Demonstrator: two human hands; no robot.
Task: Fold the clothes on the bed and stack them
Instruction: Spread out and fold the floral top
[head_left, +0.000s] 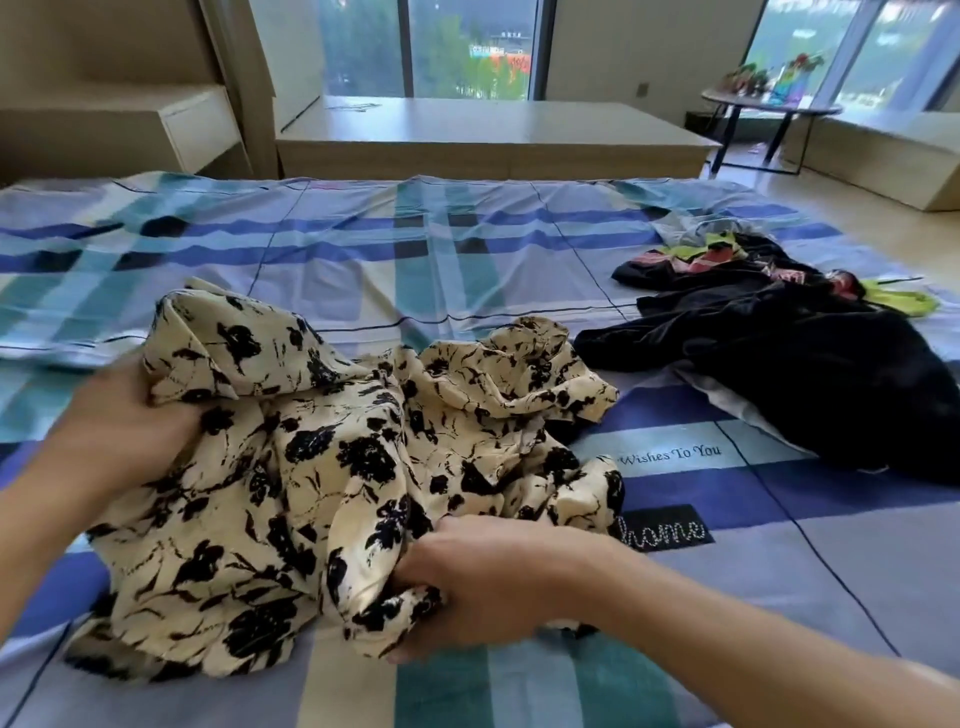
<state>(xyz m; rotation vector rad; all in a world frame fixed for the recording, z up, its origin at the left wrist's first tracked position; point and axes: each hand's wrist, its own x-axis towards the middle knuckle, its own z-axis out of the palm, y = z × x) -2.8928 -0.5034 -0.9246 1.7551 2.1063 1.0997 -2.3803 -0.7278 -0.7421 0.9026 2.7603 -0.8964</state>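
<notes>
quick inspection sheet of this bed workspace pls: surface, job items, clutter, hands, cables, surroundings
surface: blue, teal and grey checked bed sheet, spread flat with some creases
job's things: cream garment with black floral print, crumpled at the front; heap of dark clothes with neon yellow and pink pieces, unfolded, at the right; no folded stack seen
clutter: nothing seen
grippers: left hand grips the garment's upper left edge; right hand grips a bunch of it at the front
cables: nothing seen
surroundings: low beige platform, round dark table with colourful items, tall windows
</notes>
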